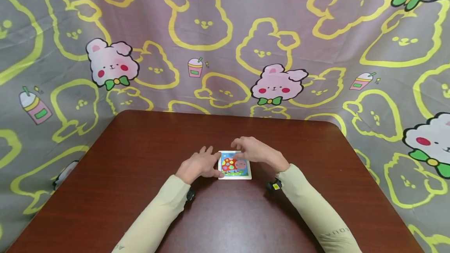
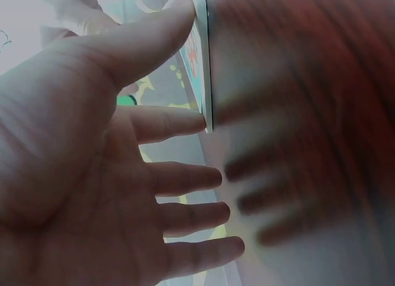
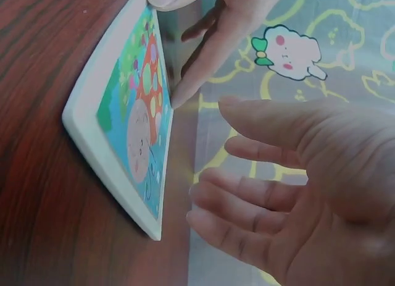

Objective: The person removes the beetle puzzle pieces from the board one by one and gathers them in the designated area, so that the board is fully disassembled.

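A square ladybug picture board (image 1: pixel 233 167) with a white frame lies flat on the table in the head view. My left hand (image 1: pixel 199 164) is at its left side, thumb on the near corner and index finger at the far corner. In the left wrist view, this hand's fingers (image 2: pixel 191 178) are straight and spread along the board's edge (image 2: pixel 207 63). Over the board's far right part hovers my right hand (image 1: pixel 258 150), its fingers loosely bent. The right wrist view shows its thumb and fingers (image 3: pixel 247 190) apart from the white frame (image 3: pixel 92 122), holding nothing.
The dark reddish-brown wooden table (image 1: pixel 147 139) stretches out around the board. Behind it and at both sides hangs a grey curtain (image 1: pixel 225 7) printed with yellow outlines and white rabbits. Dark wrist devices (image 1: pixel 274 185) sit under both sleeves.
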The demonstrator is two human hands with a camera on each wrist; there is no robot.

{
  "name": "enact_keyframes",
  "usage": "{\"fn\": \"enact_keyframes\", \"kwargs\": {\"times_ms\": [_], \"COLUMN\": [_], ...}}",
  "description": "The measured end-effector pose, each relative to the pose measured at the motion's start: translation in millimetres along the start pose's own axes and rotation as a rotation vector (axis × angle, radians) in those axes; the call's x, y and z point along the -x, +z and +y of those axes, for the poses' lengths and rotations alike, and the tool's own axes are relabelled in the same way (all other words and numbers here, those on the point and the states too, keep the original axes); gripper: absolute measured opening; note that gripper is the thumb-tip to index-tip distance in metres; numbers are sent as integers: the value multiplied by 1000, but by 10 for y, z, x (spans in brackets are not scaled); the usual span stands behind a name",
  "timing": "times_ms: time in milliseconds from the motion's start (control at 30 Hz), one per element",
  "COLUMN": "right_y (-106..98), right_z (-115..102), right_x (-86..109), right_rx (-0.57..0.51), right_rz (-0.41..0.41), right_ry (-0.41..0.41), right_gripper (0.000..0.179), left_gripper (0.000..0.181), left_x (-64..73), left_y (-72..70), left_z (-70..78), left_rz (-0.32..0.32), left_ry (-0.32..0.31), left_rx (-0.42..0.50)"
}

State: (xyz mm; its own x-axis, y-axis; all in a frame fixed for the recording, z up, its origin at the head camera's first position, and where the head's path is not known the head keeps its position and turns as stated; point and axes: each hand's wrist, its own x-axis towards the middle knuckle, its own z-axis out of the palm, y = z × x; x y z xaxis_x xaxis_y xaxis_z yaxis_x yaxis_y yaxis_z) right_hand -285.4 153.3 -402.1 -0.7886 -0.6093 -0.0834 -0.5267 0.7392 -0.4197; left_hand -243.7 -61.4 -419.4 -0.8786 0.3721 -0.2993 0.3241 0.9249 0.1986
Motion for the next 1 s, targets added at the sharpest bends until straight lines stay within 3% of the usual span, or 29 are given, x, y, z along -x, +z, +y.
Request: {"fn": "enact_keyframes", "kwargs": {"times_ms": [400,667,1000], "right_y": [88,147,292], "right_z": [2,2,-73], "right_x": [-174,-218,-249], "right_rx": [-74,-41,29], "right_rz": [-55,-33,-73], "right_ry": [1,18,90], "right_gripper": [38,33,39], "left_gripper": [83,84,83], "left_x": [-11,-16,18], "left_y": [2,-30,14], "left_z": [7,-2,-18], "left_rz": [-21,9,16], "left_ry": [-4,21,22], "left_rx": [15,-16,-21]}}
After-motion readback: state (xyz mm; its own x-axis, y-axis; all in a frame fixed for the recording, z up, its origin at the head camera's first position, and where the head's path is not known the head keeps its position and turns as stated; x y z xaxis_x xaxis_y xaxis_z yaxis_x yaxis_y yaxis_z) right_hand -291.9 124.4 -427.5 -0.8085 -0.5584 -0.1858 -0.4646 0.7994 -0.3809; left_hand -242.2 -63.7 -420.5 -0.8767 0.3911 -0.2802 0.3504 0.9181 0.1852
